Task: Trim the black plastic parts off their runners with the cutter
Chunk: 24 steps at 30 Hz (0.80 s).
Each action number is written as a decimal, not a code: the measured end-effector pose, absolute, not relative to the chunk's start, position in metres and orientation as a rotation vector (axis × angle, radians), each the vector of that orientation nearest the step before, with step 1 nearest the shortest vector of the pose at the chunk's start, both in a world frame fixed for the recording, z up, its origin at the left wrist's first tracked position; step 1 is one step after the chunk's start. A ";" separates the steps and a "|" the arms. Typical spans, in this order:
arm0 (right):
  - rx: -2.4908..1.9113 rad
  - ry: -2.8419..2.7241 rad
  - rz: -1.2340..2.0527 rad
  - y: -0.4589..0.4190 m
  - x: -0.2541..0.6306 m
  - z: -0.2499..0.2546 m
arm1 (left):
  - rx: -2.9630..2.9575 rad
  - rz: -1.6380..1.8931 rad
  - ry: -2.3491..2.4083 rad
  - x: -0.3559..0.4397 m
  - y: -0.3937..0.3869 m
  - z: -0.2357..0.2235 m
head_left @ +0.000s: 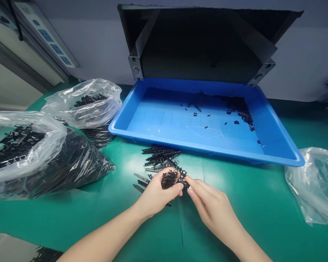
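Observation:
My left hand (157,194) is shut around a clump of black plastic parts (168,180), which sticks out above my fingers. My right hand (210,205) comes in from the right, its thumb and fingertips pinching a small black piece (183,181) at the edge of that clump. Just beyond my hands, a loose heap of black moulded strips (160,158) lies on the green mat (251,207). Further off is a blue plastic tray (164,120), with several small black pieces (237,109) scattered mostly along its far right side.
Two clear plastic bags (51,160) full of black parts sit at the left, and a limp clear bag (314,185) lies at the right. A dark hinged panel (199,43) rises behind the tray. A power strip (45,36) is mounted at upper left.

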State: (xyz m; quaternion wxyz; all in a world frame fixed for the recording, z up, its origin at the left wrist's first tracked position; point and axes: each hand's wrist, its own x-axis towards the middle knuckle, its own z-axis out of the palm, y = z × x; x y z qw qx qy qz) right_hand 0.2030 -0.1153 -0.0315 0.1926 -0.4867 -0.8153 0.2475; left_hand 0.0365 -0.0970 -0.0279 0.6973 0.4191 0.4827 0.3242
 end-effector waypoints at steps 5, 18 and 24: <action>-1.384 -2.275 0.626 -0.118 0.201 -0.032 | 0.983 0.756 1.107 0.039 -0.099 -0.028; -1.420 -2.194 0.580 -0.122 0.195 -0.035 | 0.946 0.777 1.179 0.043 -0.102 -0.031; -1.371 -2.222 0.682 -0.118 0.200 -0.036 | 0.964 0.774 1.154 0.043 -0.101 -0.029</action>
